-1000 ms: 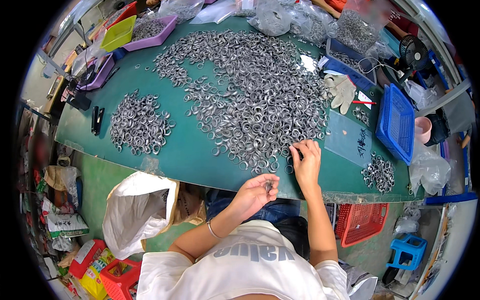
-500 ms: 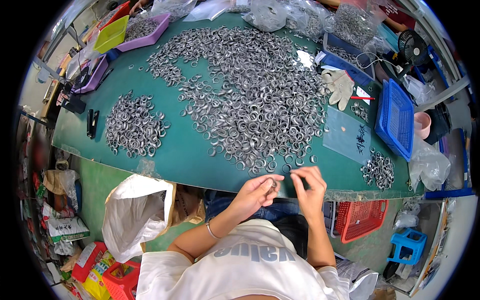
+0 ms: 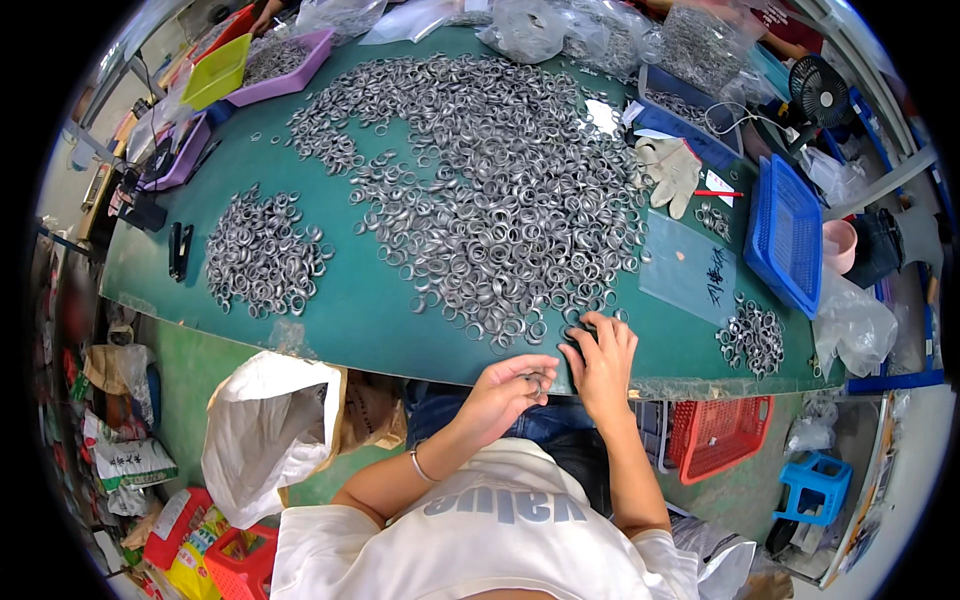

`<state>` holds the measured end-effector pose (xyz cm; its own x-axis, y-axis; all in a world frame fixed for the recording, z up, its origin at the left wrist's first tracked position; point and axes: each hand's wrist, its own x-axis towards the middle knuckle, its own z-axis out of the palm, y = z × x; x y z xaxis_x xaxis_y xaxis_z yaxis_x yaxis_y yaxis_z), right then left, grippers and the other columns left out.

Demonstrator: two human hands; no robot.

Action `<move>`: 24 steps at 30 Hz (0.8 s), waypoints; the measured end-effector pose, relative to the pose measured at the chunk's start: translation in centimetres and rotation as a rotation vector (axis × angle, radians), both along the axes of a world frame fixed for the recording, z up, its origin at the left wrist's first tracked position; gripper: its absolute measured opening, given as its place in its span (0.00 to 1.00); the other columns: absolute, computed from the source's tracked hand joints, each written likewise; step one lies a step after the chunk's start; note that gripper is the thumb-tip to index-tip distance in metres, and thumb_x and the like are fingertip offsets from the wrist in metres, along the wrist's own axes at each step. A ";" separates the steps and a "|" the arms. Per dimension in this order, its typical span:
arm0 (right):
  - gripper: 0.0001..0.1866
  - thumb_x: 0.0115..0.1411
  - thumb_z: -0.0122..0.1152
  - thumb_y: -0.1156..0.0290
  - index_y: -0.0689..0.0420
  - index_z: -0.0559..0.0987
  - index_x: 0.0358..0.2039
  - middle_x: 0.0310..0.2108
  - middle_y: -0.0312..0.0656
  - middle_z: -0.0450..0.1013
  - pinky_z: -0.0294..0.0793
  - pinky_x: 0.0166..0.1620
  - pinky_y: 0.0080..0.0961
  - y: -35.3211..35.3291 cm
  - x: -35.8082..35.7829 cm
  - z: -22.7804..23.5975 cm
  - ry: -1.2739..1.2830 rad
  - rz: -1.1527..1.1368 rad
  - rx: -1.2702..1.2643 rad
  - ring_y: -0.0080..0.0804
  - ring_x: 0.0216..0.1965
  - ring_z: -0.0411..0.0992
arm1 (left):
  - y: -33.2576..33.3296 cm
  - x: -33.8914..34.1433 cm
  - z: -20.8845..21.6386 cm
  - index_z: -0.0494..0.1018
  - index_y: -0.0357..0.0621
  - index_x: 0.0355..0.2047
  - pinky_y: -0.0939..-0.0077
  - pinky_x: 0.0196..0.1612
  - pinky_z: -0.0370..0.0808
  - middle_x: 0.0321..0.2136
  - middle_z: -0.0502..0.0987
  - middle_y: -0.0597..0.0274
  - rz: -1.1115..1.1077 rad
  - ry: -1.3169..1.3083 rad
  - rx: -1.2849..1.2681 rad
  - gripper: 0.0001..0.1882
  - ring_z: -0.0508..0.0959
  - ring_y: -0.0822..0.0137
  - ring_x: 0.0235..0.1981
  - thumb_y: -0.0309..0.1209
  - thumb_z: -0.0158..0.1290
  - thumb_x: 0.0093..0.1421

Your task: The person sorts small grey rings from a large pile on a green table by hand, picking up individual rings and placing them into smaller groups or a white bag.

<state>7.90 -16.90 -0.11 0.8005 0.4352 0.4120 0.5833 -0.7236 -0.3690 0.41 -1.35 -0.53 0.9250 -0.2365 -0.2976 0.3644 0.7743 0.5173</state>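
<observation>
While the left hand (image 3: pixel 508 394) pinches a ring (image 3: pixel 537 384), fingers curled, the right hand (image 3: pixel 603 364) bends down just right of it (can't tell if gripping) at the near edge of the ring pile (image 3: pixel 520 210) spread ahead of both.

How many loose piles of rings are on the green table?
4: big middle pile, left pile, front-right pile, and tiny pile beside the glove. More may hide behind the plastic bags.
</observation>
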 end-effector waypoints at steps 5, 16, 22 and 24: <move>0.07 0.50 0.62 0.76 0.59 0.76 0.31 0.37 0.41 0.71 0.63 0.46 0.32 -0.3 -0.1 0.2 0.172 0.024 0.295 0.38 0.40 0.67 | -0.2 0.0 -0.4 0.68 0.34 0.49 0.79 0.34 0.66 0.34 0.70 0.63 0.010 0.024 0.002 0.16 0.68 0.75 0.32 0.24 0.47 0.61; 0.04 0.54 0.58 0.76 0.63 0.77 0.28 0.26 0.43 0.73 0.65 0.40 0.27 0.3 -2.3 2.5 0.474 0.013 0.573 0.36 0.32 0.69 | -1.5 0.8 0.7 0.68 0.36 0.48 0.90 0.20 0.58 0.25 0.67 0.67 0.024 0.001 0.262 0.15 0.60 0.82 0.19 0.32 0.46 0.65; 0.05 0.49 0.61 0.78 0.58 0.78 0.28 0.27 0.41 0.72 0.61 0.41 0.32 -0.3 2.5 1.2 -0.091 -0.169 0.182 0.40 0.34 0.68 | -0.4 1.0 0.2 0.68 0.34 0.45 0.90 0.19 0.59 0.24 0.67 0.64 -0.007 0.102 -0.166 0.12 0.59 0.82 0.18 0.28 0.42 0.65; 0.06 0.48 0.61 0.78 0.57 0.78 0.29 0.27 0.41 0.71 0.60 0.41 0.32 -0.7 3.2 0.4 -0.108 -0.167 0.044 0.40 0.34 0.67 | -0.3 1.0 0.3 0.67 0.34 0.45 0.89 0.21 0.60 0.26 0.67 0.63 -0.029 0.098 -0.247 0.11 0.60 0.80 0.19 0.25 0.41 0.64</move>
<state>11.07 -17.64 0.25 0.8103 0.2795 0.5151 0.4944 -0.7979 -0.3447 1.42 -1.69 -0.22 0.8863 -0.3389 -0.3157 0.4273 0.8613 0.2749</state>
